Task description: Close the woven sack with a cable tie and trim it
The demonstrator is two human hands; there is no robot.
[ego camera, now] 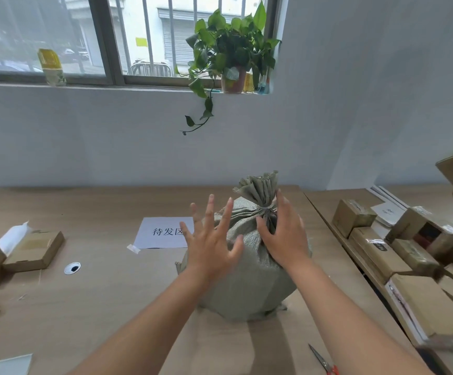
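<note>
**Sack tied, both hands at the neck**

The sack (247,277) stands upright on the desk (98,293), right of a printed sheet (165,232). A tie (266,208) cinches its gathered neck; the fabric fans out above it. Left hand (211,253): grip fully open, fingers spread, palm near the sack's left shoulder, holding nothing. Right hand (284,236): open, laid flat against the sack just below the tie, thumb touching the neck. Scissors (324,361) lie on the desk near the right forearm
</note>
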